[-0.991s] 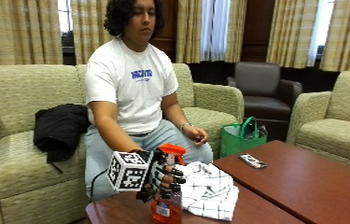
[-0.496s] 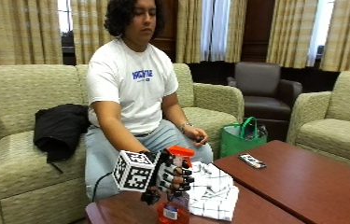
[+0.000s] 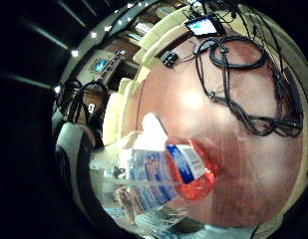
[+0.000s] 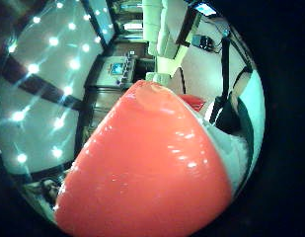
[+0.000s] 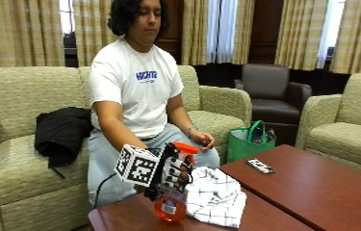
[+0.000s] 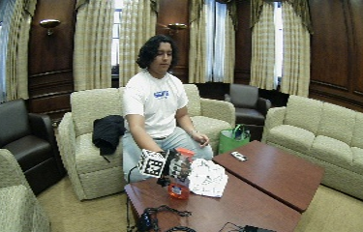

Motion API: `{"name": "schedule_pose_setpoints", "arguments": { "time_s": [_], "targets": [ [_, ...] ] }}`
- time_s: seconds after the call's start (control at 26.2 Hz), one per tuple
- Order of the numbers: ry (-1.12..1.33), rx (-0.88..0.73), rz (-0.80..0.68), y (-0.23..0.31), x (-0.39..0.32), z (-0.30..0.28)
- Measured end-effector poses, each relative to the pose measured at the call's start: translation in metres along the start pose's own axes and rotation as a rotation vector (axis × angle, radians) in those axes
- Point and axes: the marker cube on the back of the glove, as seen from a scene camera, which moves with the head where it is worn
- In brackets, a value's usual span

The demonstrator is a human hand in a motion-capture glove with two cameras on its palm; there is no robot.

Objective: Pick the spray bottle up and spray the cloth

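The room was lit softly and evenly, with no hard shadows. Daylight came through the windows between the curtains behind the person, and two wall lamps glowed on the dim wood wall. In the thumb side palm view, rows of ceiling lights shone as bright spots, and the spray bottle carried small highlights. The table showed a pale patch of glare in the little finger side palm view.
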Motion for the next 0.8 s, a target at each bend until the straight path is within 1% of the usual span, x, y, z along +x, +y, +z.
{"name": "schedule_pose_setpoints", "arguments": {
  "time_s": [0.15,0.3,0.5,0.61,0.8],
  "targets": [
    [0.068,-0.132,-0.012,0.002,-0.026,-0.004],
    [0.189,-0.298,-0.036,0.007,-0.050,0.000],
    [0.462,-0.540,-0.048,0.034,-0.067,0.023],
    [0.606,-0.646,-0.031,0.051,-0.076,0.039],
    [0.827,-0.806,0.020,0.062,-0.087,0.059]
  ]
}}
